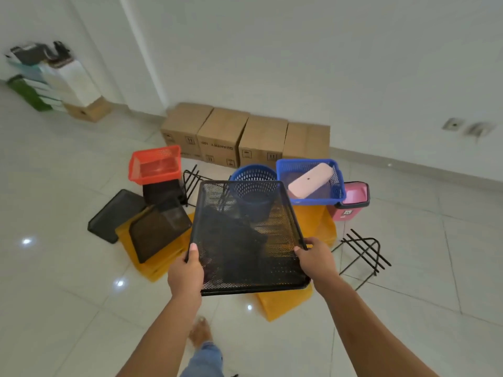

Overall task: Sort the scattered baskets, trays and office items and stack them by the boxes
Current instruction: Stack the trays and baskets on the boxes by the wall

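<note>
A black mesh tray (246, 235) is held up in the air over the pile, tilted away from me. My left hand (186, 273) grips its left edge near the front corner. My right hand (317, 258) grips its right edge. Beneath it lie yellow trays (313, 224) on the floor. Two more black mesh trays (159, 229) (114, 214) lie to the left. A row of cardboard boxes (245, 136) stands against the wall behind.
A red basket (155, 164) sits on a black holder at the left. A round blue basket (254, 180), a blue rectangular basket (310, 180) with a pink lid inside, and a pink bin (351, 201) stand behind. A black wire rack (362, 254) lies right. My foot (200, 331) is below.
</note>
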`<action>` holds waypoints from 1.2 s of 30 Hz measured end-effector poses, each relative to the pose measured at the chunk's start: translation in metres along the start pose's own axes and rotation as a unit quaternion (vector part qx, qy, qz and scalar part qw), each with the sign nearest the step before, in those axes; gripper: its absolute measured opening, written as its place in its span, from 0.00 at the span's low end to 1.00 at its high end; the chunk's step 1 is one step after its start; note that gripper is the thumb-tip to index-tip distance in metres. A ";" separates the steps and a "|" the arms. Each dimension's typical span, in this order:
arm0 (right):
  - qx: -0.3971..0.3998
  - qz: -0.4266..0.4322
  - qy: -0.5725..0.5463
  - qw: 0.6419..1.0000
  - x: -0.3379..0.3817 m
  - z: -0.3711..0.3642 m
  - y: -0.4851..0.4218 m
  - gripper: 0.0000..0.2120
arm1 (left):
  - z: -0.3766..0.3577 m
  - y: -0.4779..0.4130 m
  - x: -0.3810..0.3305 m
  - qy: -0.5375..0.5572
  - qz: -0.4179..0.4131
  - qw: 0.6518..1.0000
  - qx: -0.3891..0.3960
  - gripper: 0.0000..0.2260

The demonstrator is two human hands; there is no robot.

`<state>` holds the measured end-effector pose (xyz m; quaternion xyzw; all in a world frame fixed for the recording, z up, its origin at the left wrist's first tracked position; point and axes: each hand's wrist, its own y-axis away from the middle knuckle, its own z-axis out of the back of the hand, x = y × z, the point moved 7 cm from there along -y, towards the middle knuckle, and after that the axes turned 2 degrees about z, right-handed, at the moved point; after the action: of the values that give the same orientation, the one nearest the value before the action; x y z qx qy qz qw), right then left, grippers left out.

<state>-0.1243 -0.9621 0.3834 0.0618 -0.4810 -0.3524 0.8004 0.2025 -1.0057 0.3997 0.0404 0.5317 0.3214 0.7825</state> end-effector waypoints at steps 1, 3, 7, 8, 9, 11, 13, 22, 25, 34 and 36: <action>-0.008 -0.007 0.001 1.000 0.010 -0.010 -0.007 0.16 | -0.001 -0.021 -0.009 -0.002 -0.003 1.000 0.008 0.17; -0.021 -0.029 -0.005 0.999 0.030 -0.032 -0.019 0.16 | -0.002 -0.064 -0.027 -0.021 -0.012 0.999 0.030 0.17; -0.050 -0.081 -0.044 0.994 0.061 -0.082 -0.029 0.17 | 0.004 -0.140 -0.062 -0.054 -0.024 0.996 0.072 0.17; -0.056 -0.093 -0.050 0.993 0.068 -0.093 -0.030 0.16 | 0.005 -0.158 -0.070 -0.065 -0.029 0.995 0.076 0.18; -0.061 -0.104 -0.054 0.991 0.073 -0.104 -0.031 0.16 | 0.005 -0.173 -0.078 -0.083 -0.037 0.993 0.080 0.18; -0.060 -0.126 -0.066 0.988 0.078 -0.124 -0.034 0.15 | -0.001 -0.201 -0.089 -0.111 -0.045 0.989 0.091 0.18; -0.053 -0.149 -0.086 0.984 0.078 -0.140 -0.041 0.13 | -0.010 -0.226 -0.091 -0.121 -0.035 0.988 0.093 0.18; -0.060 -0.209 -0.128 0.968 0.089 -0.181 -0.110 0.12 | -0.053 -0.293 -0.099 -0.167 0.073 0.980 0.074 0.21; -0.047 -0.217 -0.126 0.967 0.097 -0.196 -0.140 0.12 | -0.068 -0.320 -0.112 -0.192 0.053 0.978 0.060 0.22; -0.021 -0.255 -0.078 0.964 0.098 -0.219 -0.229 0.11 | -0.141 -0.395 -0.110 -0.205 0.059 0.974 0.080 0.23; -0.017 -0.271 -0.067 0.960 0.095 -0.224 -0.249 0.10 | -0.163 -0.410 -0.109 -0.217 0.044 0.971 0.092 0.22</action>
<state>-0.0406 -1.2603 0.2243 0.1529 -0.4929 -0.5678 0.6413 0.2268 -1.4348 0.2516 0.2041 0.3738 0.2890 0.8574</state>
